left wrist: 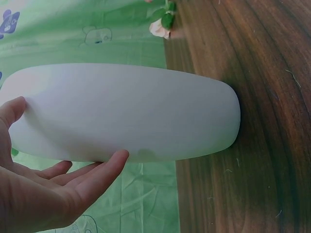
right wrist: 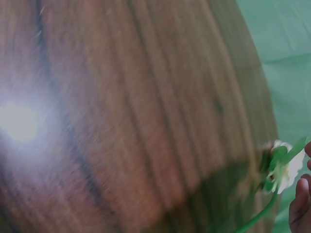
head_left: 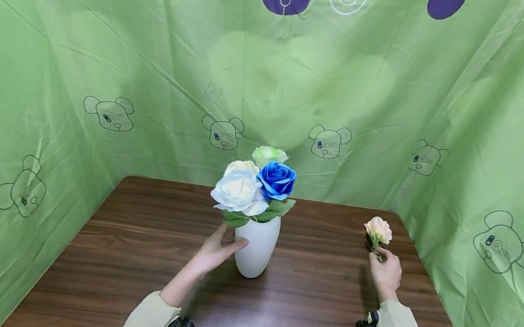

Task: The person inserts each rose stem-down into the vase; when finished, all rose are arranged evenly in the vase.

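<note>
A white vase stands upright on the table, filled with artificial roses: a blue rose, a pale blue rose, a cream one partly hidden and a pale green rose behind. My left hand holds the vase's left side, thumb across its front; the left wrist view shows its fingers along the white wall. Toward the table's right side, my right hand pinches the stem of a pale pink flower. That flower shows at the right wrist view's edge, with its green stem below.
The dark wood table reaches back to a green cloth printed with bear faces, which hangs behind and on both sides. Leaves spread over the vase's rim. Black wrist cameras sit on both cuffs.
</note>
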Demonstrator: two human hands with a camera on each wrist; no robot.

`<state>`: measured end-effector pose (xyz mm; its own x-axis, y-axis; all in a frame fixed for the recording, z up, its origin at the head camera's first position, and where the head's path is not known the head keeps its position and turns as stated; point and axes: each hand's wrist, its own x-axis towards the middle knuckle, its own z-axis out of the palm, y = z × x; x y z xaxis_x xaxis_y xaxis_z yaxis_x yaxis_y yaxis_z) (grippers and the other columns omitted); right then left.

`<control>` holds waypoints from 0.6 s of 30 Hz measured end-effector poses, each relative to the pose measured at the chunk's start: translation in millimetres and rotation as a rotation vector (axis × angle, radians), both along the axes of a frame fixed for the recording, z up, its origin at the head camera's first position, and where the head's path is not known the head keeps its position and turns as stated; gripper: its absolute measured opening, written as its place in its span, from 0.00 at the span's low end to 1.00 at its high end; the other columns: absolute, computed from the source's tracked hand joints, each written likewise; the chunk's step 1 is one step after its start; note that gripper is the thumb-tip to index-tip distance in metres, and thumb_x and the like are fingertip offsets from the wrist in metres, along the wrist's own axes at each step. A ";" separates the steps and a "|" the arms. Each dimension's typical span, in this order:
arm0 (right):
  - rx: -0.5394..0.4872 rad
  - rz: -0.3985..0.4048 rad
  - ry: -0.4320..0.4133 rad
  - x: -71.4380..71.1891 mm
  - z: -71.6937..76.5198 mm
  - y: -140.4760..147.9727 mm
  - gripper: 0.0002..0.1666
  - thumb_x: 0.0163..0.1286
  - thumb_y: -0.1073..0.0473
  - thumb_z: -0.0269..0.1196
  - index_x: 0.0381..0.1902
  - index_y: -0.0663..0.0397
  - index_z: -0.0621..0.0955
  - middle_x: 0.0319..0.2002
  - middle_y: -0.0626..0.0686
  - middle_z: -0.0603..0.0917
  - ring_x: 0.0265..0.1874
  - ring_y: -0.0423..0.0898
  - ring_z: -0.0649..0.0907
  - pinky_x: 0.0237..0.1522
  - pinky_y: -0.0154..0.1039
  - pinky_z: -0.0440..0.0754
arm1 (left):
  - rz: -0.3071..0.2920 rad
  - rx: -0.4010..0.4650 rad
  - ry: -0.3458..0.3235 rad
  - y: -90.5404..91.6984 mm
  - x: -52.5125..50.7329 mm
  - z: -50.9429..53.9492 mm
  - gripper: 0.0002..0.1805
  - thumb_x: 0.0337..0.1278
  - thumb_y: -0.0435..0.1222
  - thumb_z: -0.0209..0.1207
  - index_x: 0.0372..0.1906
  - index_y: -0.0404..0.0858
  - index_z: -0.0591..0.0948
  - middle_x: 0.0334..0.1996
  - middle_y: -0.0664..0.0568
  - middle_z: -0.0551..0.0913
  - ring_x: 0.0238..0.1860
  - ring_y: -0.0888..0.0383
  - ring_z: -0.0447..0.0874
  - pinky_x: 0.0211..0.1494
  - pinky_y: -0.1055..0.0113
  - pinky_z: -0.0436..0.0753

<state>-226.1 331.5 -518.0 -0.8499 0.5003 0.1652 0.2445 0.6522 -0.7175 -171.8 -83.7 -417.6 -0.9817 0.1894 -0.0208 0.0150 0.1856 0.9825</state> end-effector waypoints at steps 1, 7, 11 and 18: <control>-0.009 -0.020 -0.038 2.0 -2.6 2.7 0.20 0.61 0.54 0.54 0.48 0.59 0.75 0.46 0.65 0.70 0.47 0.64 0.68 0.40 0.58 0.65 | 0.000 0.001 0.004 -0.1 -0.1 0.1 0.37 0.52 0.41 0.59 0.65 0.37 0.56 0.52 0.34 0.69 0.51 0.41 0.69 0.48 0.52 0.72; -0.036 -0.070 -0.211 14.1 -16.2 14.8 0.24 0.60 0.52 0.54 0.52 0.59 0.71 0.45 0.63 0.71 0.45 0.65 0.69 0.37 0.60 0.65 | -0.001 -0.003 0.013 -0.2 -0.3 0.4 0.37 0.52 0.41 0.59 0.65 0.37 0.56 0.52 0.34 0.69 0.51 0.41 0.69 0.49 0.52 0.71; -0.034 -0.042 -0.250 18.8 -18.5 15.8 0.23 0.60 0.54 0.54 0.52 0.58 0.71 0.42 0.61 0.77 0.42 0.64 0.71 0.34 0.57 0.65 | -0.005 0.001 0.012 -0.3 -0.5 0.1 0.38 0.52 0.41 0.59 0.65 0.37 0.55 0.52 0.34 0.68 0.51 0.41 0.69 0.50 0.52 0.71; -0.041 0.063 -0.219 16.1 -21.2 5.3 0.22 0.61 0.57 0.55 0.52 0.62 0.71 0.34 0.58 0.82 0.30 0.55 0.79 0.34 0.54 0.68 | -0.010 0.008 0.015 -0.1 -0.9 -0.4 0.38 0.52 0.41 0.59 0.65 0.37 0.55 0.52 0.33 0.68 0.51 0.41 0.69 0.49 0.52 0.71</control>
